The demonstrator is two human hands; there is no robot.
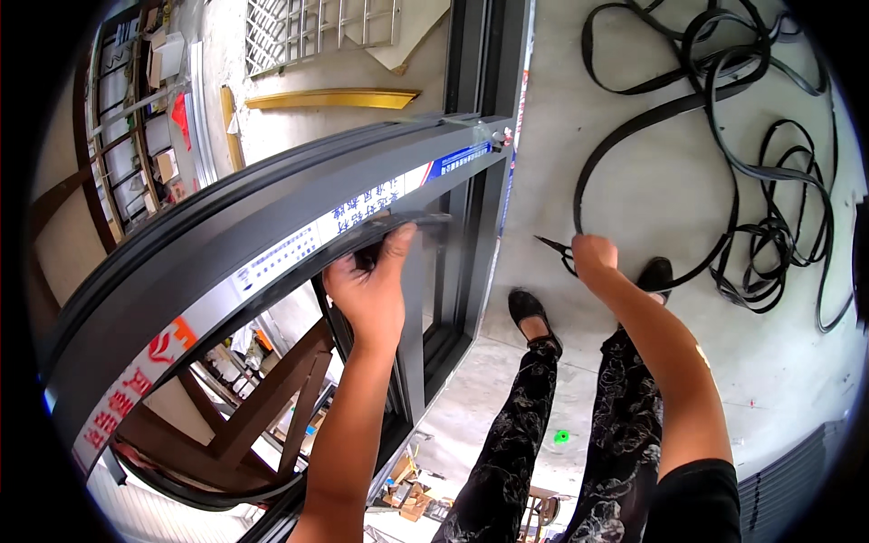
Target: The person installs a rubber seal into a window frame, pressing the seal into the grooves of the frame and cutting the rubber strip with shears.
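Observation:
A dark grey metal window frame [299, 195] with printed protective film stands on my left. My left hand [367, 299] is at its inner edge, thumb and fingers closed on a short dark strip [425, 218] that looks blurred at its free end. My right hand [595, 257] is shut around black scissors [554, 246], their pointed blades directed left, over the floor. A long black rubber sealing strip [605, 149] runs from the loose pile down to my right hand; whether the fingers also hold it is hidden.
Tangled loops of black strip [769, 172] lie on the pale floor [552, 145] at the right. A gold-coloured bar [330, 99] and a metal grille [317, 27] lie beyond the frame. A loaded shelf rack [122, 118] stands far left. A small green roll [561, 436] lies between my legs.

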